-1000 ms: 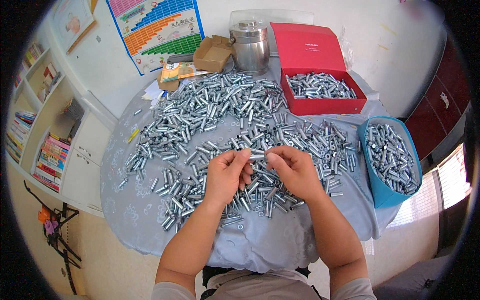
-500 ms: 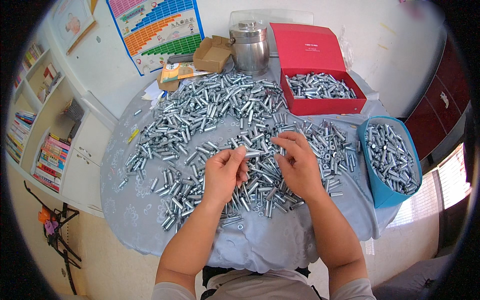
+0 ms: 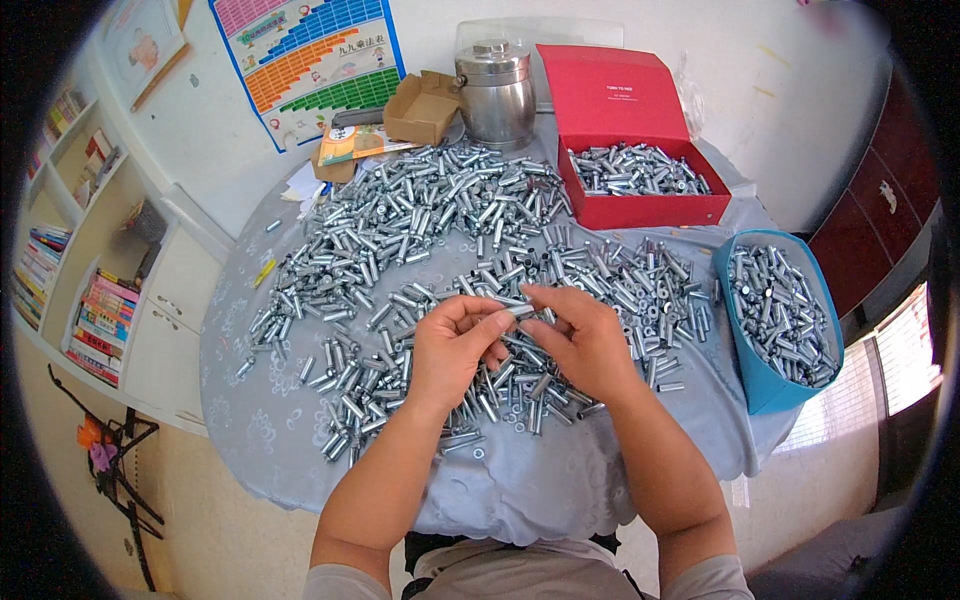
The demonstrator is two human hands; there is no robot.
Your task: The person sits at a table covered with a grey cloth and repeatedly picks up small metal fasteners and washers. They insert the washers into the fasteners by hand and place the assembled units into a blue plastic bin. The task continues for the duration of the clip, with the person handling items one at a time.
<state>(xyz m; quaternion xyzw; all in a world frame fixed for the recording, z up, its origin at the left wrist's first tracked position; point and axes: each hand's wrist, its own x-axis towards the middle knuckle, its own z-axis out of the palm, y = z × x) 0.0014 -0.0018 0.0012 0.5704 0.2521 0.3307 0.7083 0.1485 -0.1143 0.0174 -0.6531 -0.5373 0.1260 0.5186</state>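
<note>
Over the near pile of loose metal parts (image 3: 365,375), my left hand (image 3: 452,350) is closed with thumb and forefinger on a silvery expansion bolt (image 3: 519,311), held nearly level. My right hand (image 3: 588,345) is at the bolt's right end, forefinger above it and thumb below, closed around that end. Its fingertips partly hide what they grip. Beneath and around both hands lie many shiny tubular sleeves and bolts. Washers and nuts (image 3: 652,312) are scattered to the right of my right hand.
A larger heap of bolts (image 3: 420,205) covers the table's far side. Bolts fill an open red box (image 3: 650,212) at the back right and a blue fabric bin (image 3: 765,395) at the right. A steel pot (image 3: 495,95) and a small cardboard box (image 3: 421,105) stand behind.
My right hand has moved left and closed in on the bolt's end. My left hand has turned slightly, its thumb now lying further right along the bolt.
</note>
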